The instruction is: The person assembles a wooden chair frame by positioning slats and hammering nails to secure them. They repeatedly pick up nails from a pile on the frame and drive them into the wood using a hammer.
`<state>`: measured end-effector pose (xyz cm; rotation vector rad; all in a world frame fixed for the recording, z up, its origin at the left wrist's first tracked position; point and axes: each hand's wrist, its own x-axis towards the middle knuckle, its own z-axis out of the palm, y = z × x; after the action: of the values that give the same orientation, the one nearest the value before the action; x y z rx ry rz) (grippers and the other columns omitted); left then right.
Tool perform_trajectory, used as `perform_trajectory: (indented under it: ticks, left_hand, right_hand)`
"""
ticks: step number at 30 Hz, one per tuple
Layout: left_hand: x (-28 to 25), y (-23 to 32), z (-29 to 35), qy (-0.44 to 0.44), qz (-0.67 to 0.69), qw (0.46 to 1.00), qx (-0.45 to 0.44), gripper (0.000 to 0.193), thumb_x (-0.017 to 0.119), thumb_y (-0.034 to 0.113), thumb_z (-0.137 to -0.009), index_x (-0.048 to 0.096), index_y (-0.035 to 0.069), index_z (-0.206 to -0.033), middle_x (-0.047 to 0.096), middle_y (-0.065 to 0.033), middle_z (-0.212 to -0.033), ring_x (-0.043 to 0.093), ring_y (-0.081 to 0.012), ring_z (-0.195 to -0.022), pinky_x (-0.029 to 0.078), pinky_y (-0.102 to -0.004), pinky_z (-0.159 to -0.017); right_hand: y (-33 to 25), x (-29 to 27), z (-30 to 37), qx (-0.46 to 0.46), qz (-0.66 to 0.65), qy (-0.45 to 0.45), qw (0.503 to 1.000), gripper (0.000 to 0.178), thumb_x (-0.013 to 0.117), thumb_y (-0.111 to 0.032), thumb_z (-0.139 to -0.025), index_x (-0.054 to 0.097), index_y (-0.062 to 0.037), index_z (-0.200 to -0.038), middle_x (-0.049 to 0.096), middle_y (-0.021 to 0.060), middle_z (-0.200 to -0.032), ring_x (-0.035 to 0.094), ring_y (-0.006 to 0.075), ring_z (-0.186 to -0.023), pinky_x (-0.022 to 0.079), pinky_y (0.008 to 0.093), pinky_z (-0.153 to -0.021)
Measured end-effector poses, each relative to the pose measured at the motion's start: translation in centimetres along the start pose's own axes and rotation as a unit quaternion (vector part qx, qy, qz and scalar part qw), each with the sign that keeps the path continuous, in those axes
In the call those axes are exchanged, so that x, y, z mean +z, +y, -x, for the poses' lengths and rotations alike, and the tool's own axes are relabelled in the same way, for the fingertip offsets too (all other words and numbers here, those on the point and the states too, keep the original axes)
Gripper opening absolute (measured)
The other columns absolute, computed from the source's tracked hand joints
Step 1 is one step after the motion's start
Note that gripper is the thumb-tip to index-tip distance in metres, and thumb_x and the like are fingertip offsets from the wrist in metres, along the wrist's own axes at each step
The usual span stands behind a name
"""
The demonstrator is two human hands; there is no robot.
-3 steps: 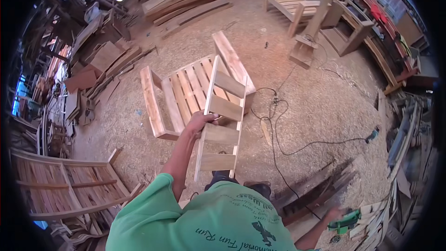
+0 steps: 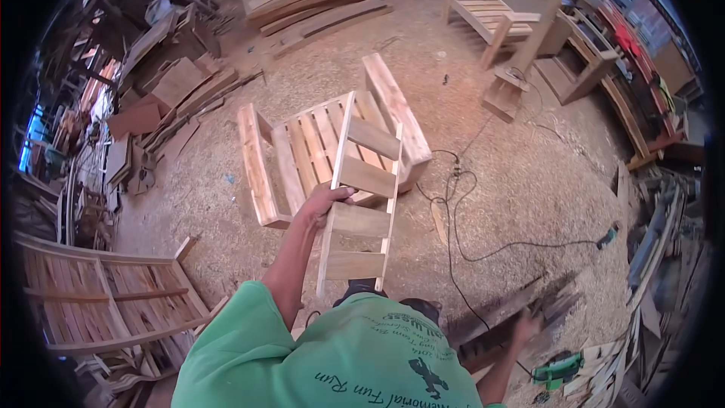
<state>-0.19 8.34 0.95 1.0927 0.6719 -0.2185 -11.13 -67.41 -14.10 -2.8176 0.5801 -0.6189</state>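
My left hand (image 2: 326, 202) is closed around one rail of a ladder-like wooden frame (image 2: 361, 219), with several flat slats between two long rails. The frame stands tilted in front of my body, over the near edge of a low wooden chair (image 2: 260, 174). That chair has a slatted seat and thick side arms; the frame hides part of it. At the lower right my right hand (image 2: 527, 326) is off the floor with its fingers loosely apart, and I see nothing in it. Close by, a green power tool (image 2: 559, 368) lies on wood offcuts.
A black cord (image 2: 491, 249) loops over the shavings-covered floor (image 2: 544, 189). A slatted wooden panel (image 2: 113, 298) lies at the left. Timber planks (image 2: 317, 0) are stacked at the back. A second chair (image 2: 491, 11) and a wooden post (image 2: 540, 38) stand at the back right.
My right hand has come away from the green power tool, moving up and slightly left. The view has shifted a little; my left hand still holds the slatted frame.
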Motion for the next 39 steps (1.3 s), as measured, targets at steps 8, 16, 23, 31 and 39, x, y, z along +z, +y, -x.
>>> perform_trajectory:
  ticks: [8, 16, 23, 31, 39]
  left_hand:
    - [-11.2, 4.6, -3.2, 0.022, 0.078, 0.996, 0.041, 0.022, 0.08, 0.009, -0.097, 0.072, -0.001, -0.116, 0.072, -0.006, -0.087, 0.071, -0.0164, -0.075, 0.061, -0.0334, -0.07]
    - [-16.8, 2.0, -14.7, 0.273, -0.122, 0.935, 0.191, 0.023, 0.08, 0.014, -0.089, 0.074, 0.0, -0.107, 0.074, -0.0096, -0.085, 0.069, -0.0202, -0.078, 0.056, -0.0384, -0.076]
    - [-27.6, -2.9, -20.7, 0.453, -0.177, 0.862, 0.141, 0.032, 0.08, 0.024, -0.093, 0.072, -0.002, -0.109, 0.073, -0.0148, -0.087, 0.072, -0.0277, -0.083, 0.057, -0.0448, -0.076]
    - [-35.0, -0.4, -28.0, 0.473, -0.236, 0.849, 0.009, 0.062, 0.079, 0.033, -0.098, 0.06, -0.007, -0.142, 0.076, -0.0243, -0.099, 0.074, -0.0323, -0.091, 0.056, -0.0486, -0.081]
    - [-37.4, -1.2, -33.4, 0.488, -0.136, 0.862, -0.027, 0.076, 0.076, 0.013, -0.1, 0.042, 0.004, -0.167, 0.073, -0.0259, -0.128, 0.072, -0.0334, -0.114, 0.054, -0.0431, -0.102]
  right_hand:
    - [-49.8, 6.5, 4.2, -0.138, -0.332, -0.542, 0.76, 0.063, 0.081, -0.035, -0.1, 0.061, -0.0045, -0.151, 0.074, 0.0188, -0.125, 0.074, 0.0279, -0.107, 0.062, 0.0409, -0.093]
    - [-76.9, 9.6, 12.8, -0.212, -0.256, -0.771, 0.543, 0.101, 0.079, -0.043, -0.092, 0.029, -0.0089, -0.173, 0.075, 0.0265, -0.114, 0.077, 0.0332, -0.083, 0.065, 0.0439, -0.074]
    - [-87.6, 16.4, 18.9, -0.101, -0.263, -0.845, 0.454, 0.101, 0.071, -0.009, -0.099, 0.009, -0.022, -0.177, 0.072, 0.0206, -0.117, 0.074, 0.0285, -0.072, 0.064, 0.0394, -0.056]
    - [-93.1, 31.1, 26.3, -0.221, -0.224, -0.801, 0.509, 0.09, 0.07, -0.031, -0.097, 0.024, -0.023, -0.175, 0.075, 0.0333, -0.12, 0.072, 0.0543, -0.11, 0.056, 0.061, -0.095]
    - [-95.7, 37.0, 27.6, -0.232, -0.149, -0.82, 0.501, 0.081, 0.068, -0.027, -0.101, 0.031, -0.0195, -0.173, 0.069, 0.0244, -0.146, 0.067, 0.0483, -0.13, 0.055, 0.0541, -0.106]
